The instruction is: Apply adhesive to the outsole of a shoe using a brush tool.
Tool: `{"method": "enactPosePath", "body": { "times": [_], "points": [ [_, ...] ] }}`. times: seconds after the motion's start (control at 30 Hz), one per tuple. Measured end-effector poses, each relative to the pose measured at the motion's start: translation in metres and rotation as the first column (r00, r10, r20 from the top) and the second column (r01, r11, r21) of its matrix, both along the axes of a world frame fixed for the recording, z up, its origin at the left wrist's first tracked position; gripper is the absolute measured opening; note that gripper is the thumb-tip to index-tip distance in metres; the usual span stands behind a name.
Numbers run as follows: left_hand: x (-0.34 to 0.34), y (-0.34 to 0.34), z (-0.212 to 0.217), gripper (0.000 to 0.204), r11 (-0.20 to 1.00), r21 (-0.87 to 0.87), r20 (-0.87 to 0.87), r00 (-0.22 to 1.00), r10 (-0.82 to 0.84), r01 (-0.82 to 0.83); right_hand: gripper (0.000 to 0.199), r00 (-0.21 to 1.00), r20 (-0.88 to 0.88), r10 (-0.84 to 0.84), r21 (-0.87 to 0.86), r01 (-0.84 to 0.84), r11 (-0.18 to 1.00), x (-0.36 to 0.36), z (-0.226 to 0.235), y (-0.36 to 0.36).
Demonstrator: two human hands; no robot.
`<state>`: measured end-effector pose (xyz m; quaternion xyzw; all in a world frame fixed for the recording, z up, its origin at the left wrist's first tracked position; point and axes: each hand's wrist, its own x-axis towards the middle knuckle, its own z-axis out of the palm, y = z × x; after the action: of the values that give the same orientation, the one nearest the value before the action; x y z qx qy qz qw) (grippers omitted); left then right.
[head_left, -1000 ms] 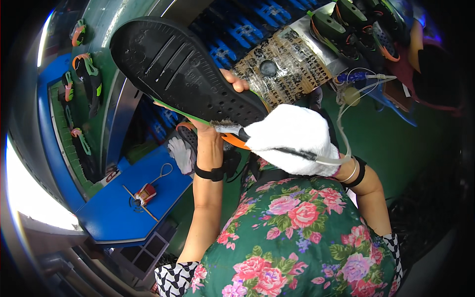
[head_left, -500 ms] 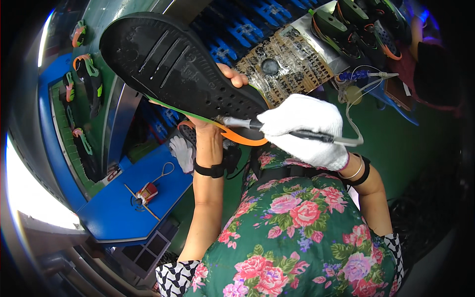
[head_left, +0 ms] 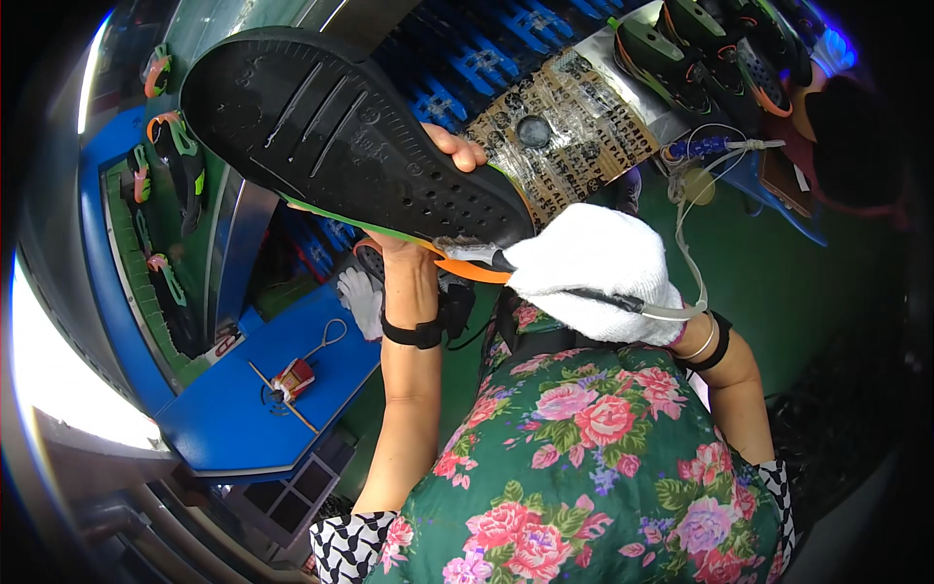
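Note:
Bare-skinned, my left hand point(head_left: 454, 148) grips a black shoe sole point(head_left: 321, 127) from beneath, its fingertips curled over the far edge. The sole's grooved, dotted face is turned up and looks shiny, with a green and orange rim along the near side. A white knit glove covers my right hand point(head_left: 593, 273), which is closed around a dark-handled brush point(head_left: 584, 292). The brush's pale bristles touch the sole's near edge beside the orange part. A clear tube point(head_left: 693, 282) runs from the handle's rear end.
Blue racks stand beyond the sole, near a taped cardboard sheet point(head_left: 574, 136) with a small dark disc. Several shoes point(head_left: 662, 63) sit at the far right beside another person. At left, a green conveyor point(head_left: 146, 263) carries shoe parts; a blue table point(head_left: 233, 419) holds a red object.
My right hand and the brush have moved slightly down, nearer to me. The sole has shifted a little left, and more of its near edge shows by the bristles.

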<state>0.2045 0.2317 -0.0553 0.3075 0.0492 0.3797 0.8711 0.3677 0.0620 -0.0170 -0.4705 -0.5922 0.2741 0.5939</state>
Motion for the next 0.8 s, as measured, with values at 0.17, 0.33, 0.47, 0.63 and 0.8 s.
{"method": "enactPosePath", "body": {
  "times": [0.17, 0.33, 0.47, 0.63, 0.8],
  "points": [
    [0.001, 0.006, -0.002, 0.088, 0.997, 0.082, -0.014, 1.000, 0.013, -0.012, 0.021, 0.982, -0.187, 0.009, -0.074, -0.023, 0.997, 0.005, -0.004, 0.001],
    [-0.005, 0.014, -0.006, 0.083, 0.991, 0.135, -0.033, 0.999, -0.010, 0.014, 0.021, 0.997, -0.072, -0.025, -0.044, 0.022, 0.999, 0.002, -0.001, 0.000],
    [-0.006, 0.016, -0.006, 0.079, 0.987, 0.158, -0.012, 1.000, 0.012, -0.010, 0.022, 0.987, -0.158, -0.018, -0.093, 0.004, 0.996, 0.006, -0.005, 0.000],
    [-0.002, 0.018, -0.004, 0.078, 0.968, 0.251, 0.015, 1.000, 0.007, -0.010, 0.022, 1.000, -0.012, -0.018, 0.006, 0.018, 1.000, 0.003, 0.002, -0.002],
    [-0.003, 0.019, -0.001, 0.075, 0.971, 0.237, 0.020, 1.000, 0.019, -0.024, 0.023, 0.997, -0.076, -0.010, -0.035, 0.007, 0.999, 0.005, 0.001, -0.002]
  ]
}}
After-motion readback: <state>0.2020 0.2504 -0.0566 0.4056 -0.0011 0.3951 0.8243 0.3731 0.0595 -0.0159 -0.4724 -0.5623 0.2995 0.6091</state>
